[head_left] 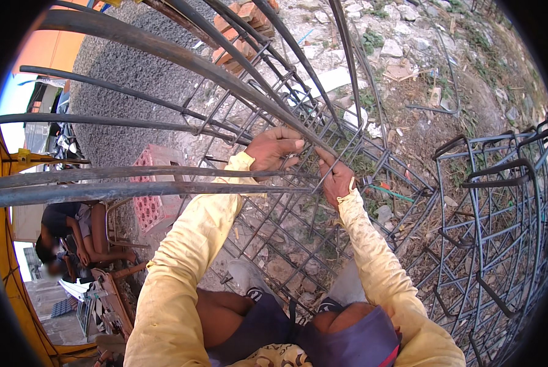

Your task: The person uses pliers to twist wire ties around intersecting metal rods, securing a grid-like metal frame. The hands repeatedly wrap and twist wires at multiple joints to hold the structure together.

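Observation:
Both of my hands are at a cage of dark steel rebar (274, 229), where long bars meet thinner crossing rods. My left hand (271, 151) is beside a thick bar (225, 76), its fingers loosely bent and apart, with nothing visible in them. Close by on the right, my right hand (336, 178) is closed at a bar crossing, index finger against the steel. What its fingers hold, if anything, is too small to make out. A thin green strip (396, 194) with a red bit lies just right of this hand; its kind is unclear.
Long bars fan out to the upper left. A second rebar cage (488, 226) stands at right. A pink crate (155, 189), grey gravel (112, 92) and stacked bricks (243, 30) lie beyond. Another person (81, 232) sits at left. Rubble and weeds cover the ground.

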### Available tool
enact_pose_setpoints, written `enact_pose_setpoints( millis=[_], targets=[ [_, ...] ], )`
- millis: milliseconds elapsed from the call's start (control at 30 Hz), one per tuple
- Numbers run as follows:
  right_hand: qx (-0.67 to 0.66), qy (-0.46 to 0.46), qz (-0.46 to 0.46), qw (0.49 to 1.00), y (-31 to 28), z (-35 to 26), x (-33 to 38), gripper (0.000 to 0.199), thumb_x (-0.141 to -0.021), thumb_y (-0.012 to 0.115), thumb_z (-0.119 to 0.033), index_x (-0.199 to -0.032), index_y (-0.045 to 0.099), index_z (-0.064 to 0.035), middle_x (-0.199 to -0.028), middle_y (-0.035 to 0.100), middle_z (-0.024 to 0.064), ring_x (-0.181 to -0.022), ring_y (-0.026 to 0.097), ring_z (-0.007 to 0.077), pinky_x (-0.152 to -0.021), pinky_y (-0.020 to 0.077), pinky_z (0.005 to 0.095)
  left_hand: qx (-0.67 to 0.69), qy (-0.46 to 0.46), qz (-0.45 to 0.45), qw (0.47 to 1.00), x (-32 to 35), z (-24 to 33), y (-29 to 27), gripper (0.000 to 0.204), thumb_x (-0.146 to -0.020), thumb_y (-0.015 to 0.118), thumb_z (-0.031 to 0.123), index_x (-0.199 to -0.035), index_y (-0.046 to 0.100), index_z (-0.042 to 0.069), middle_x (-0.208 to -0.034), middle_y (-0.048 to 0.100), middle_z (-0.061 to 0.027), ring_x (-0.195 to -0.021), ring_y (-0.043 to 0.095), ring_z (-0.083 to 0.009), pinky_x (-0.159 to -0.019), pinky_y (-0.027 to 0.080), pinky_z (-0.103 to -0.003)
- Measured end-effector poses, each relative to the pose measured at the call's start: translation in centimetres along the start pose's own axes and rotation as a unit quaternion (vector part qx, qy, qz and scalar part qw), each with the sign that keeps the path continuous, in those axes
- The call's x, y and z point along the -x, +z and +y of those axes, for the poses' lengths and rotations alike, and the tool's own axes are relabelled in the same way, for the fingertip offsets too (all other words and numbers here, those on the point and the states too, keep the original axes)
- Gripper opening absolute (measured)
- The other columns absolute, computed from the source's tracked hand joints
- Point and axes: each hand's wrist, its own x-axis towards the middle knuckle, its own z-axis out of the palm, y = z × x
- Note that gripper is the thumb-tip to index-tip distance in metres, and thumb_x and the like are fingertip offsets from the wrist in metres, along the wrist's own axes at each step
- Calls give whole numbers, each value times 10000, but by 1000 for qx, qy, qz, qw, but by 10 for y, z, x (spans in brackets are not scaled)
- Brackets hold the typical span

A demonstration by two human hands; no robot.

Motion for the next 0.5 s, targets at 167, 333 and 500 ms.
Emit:
enact_pose_setpoints(
  millis=[167,333,500],
  targets=[
    [-44,-18,13,999,1,-2,5,321,-996,542,-190,-1278,632,-65,-1186,684,136,-1120,626,207,-956,466,328,-91,-16,4,996,-12,-2,1,283,-857,776,185,-997,568,54,-902,636,-41,-809,658,-126,-679,589,-264],
    [-108,14,-49,993,-4,2,5,367,-998,557,-227,-1308,601,-35,-1148,683,98,-1049,613,151,-930,462,305,-143,-21,-7,990,-18,-3,1,379,-861,776,251,-1067,549,28,-912,648,-70,-720,661,-131,-623,591,-258],
    [-96,-43,-51,993,-2,11,3,392,-995,572,-228,-1335,582,-34,-1122,659,88,-1014,585,165,-909,464,317,-220,1,21,975,-11,8,19,431,-878,755,250,-1170,560,0,-934,662,-90,-689,652,-136,-596,577,-259]
  ],
)
